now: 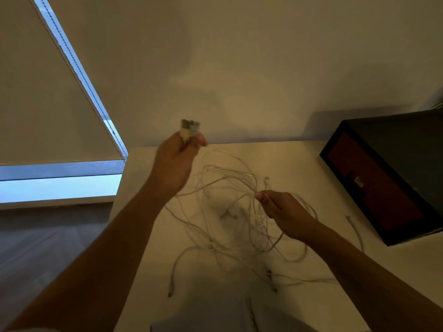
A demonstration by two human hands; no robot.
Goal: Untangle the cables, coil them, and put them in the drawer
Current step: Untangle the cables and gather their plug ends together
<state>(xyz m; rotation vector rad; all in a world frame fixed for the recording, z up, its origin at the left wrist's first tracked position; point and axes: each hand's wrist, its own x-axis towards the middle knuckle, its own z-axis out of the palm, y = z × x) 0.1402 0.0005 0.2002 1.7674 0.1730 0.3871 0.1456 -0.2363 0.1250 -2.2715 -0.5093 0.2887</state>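
Note:
A tangle of thin white cables (pixel 230 219) lies spread over the pale table (pixel 299 164). My left hand (pixel 176 164) is raised above the table's far left part and pinches two cable plugs (pixel 190 127) that stick up from its fingers; their cables hang down into the tangle. My right hand (pixel 285 213) is lower, over the right side of the tangle, and its fingertips pinch a bunch of cable strands. Loose cable ends with plugs (pixel 170 292) lie near the front of the table.
A dark box with a reddish drawer front (pixel 378 188) stands on the table at the right. A single cable end (pixel 354 226) lies beside it. A window with a roller blind (pixel 48 104) is at the left. A grey object (pixel 203 317) sits at the front edge.

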